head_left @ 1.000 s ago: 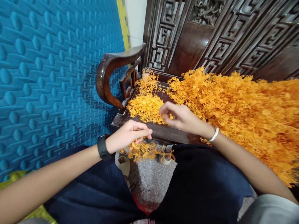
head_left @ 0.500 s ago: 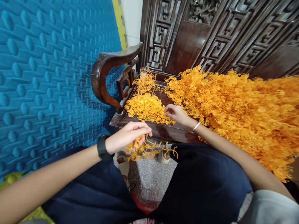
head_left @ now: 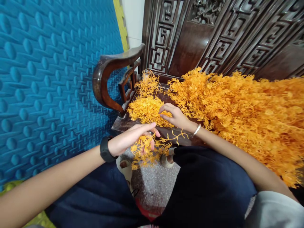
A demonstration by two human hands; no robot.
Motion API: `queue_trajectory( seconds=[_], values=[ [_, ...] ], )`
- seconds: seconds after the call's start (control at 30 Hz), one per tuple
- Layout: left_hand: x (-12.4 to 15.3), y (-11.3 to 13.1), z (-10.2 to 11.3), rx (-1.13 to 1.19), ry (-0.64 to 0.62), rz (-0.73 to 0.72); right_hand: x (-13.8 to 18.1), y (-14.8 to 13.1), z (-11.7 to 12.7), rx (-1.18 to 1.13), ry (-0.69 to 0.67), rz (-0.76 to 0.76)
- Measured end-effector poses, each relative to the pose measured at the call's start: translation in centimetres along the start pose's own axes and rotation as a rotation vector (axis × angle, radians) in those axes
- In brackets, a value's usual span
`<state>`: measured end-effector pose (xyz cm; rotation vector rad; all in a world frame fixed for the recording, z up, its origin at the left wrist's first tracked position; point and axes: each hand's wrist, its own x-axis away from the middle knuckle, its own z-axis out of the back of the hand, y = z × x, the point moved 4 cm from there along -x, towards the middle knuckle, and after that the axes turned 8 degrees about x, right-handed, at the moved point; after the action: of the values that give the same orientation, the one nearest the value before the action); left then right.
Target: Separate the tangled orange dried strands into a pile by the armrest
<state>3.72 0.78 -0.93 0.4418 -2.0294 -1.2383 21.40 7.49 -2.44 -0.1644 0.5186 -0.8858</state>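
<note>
My left hand [head_left: 133, 137], with a black watch on the wrist, is closed on a bunch of orange plastic sprigs [head_left: 149, 148] that hangs over the gap between my knees. My right hand [head_left: 174, 115], with a silver bracelet, rests on a small pile of orange sprigs [head_left: 146, 109] at the left end of a dark wooden bench seat [head_left: 123, 123]. Its fingers are curled and pinch at the pile. A large heap of orange sprigs [head_left: 242, 107] covers the bench to the right.
The bench has a carved dark back [head_left: 204, 34] and a curved armrest [head_left: 109, 72] at its left end. A blue padded wall [head_left: 47, 79] stands on the left. My dark trouser legs [head_left: 209, 186] frame a speckled floor [head_left: 154, 183] below.
My right hand has gone from the bench's front edge further onto the small pile. My left hand has lifted its bunch slightly and stretched its fingers.
</note>
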Motion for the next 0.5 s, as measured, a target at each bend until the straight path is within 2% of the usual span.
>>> queue_trajectory(
  seconds=[0.13,0.23,0.37,0.5],
  values=[
    [0.0,-0.2,0.2,0.043,0.002,0.026,-0.2,-4.0,2.7,-0.247,0.011,-0.031],
    [-0.2,-0.4,0.2,0.088,-0.030,0.029,-0.1,-7.4,3.8,-0.398,-0.137,0.019],
    [-0.4,-0.4,0.0,0.113,-0.086,-0.031,-0.1,-9.9,3.3,-0.475,-0.353,0.048],
    [-0.5,-0.5,0.0,0.112,-0.098,-0.047,-0.1,-10.1,2.2,-0.511,-0.449,0.040]
  ],
)
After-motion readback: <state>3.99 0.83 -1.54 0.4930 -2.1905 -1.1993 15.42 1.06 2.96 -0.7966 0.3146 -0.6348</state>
